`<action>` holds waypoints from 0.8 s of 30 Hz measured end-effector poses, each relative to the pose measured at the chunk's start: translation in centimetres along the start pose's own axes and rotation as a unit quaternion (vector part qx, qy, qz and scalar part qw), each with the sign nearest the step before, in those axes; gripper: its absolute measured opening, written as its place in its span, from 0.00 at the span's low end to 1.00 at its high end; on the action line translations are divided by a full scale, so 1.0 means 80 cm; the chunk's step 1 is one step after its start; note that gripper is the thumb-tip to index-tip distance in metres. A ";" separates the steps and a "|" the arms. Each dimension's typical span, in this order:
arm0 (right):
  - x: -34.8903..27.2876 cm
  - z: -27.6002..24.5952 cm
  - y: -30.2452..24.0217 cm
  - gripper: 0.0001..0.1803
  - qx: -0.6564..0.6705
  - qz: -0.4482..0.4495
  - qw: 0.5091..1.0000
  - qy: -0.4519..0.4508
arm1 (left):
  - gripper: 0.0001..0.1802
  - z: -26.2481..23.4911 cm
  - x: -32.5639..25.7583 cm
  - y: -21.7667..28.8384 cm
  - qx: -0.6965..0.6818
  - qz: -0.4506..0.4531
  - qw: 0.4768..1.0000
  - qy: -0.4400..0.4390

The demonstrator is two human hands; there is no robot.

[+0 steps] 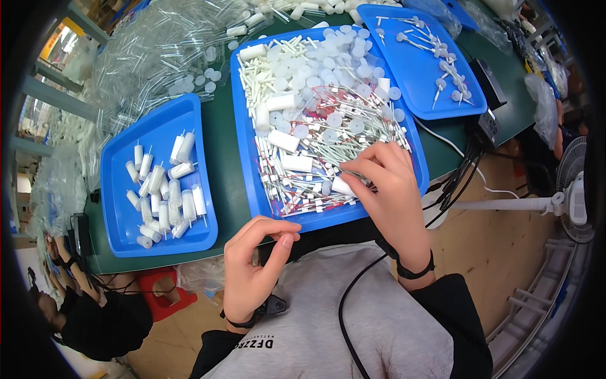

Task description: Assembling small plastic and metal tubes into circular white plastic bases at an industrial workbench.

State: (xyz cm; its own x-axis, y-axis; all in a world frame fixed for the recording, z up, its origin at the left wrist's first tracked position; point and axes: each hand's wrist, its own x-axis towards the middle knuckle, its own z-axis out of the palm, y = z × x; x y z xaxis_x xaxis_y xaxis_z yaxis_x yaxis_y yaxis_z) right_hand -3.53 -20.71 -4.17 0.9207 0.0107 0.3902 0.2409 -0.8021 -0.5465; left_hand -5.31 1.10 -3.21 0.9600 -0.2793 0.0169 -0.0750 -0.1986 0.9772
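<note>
Right hand (385, 183) pinches a white tube (343, 186) in the middle blue tray (243, 139), where loose parts lie within reach. Left hand (255, 265) waits at the table edge (222, 142), fingers curled, apparently empty.

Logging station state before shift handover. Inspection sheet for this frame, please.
Surface: green table, three blue trays.
Job's things: middle tray heaped with white sticks, discs, tubes; left tray holds assembled tubes; right tray holds pins.
Clutter: clear bags behind.
Grips: right hand picks in middle tray; left hand pinched at table edge, contents unclear.
Cables: black bundle at right edge.
Surroundings: fan, wood floor.
</note>
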 end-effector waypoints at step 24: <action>0.006 0.009 0.010 0.12 0.012 0.025 0.999 0.016 | 0.20 0.008 0.002 0.010 -0.021 -0.039 0.999 -0.030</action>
State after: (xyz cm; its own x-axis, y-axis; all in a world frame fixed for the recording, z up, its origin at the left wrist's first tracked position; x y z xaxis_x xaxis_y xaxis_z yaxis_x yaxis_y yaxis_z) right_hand -2.65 -20.88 -4.96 0.9211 -0.0483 0.3863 0.2033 -0.7865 -0.5832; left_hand -5.38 0.30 -2.54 0.9444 -0.3207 -0.0721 0.0126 -0.1837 0.9829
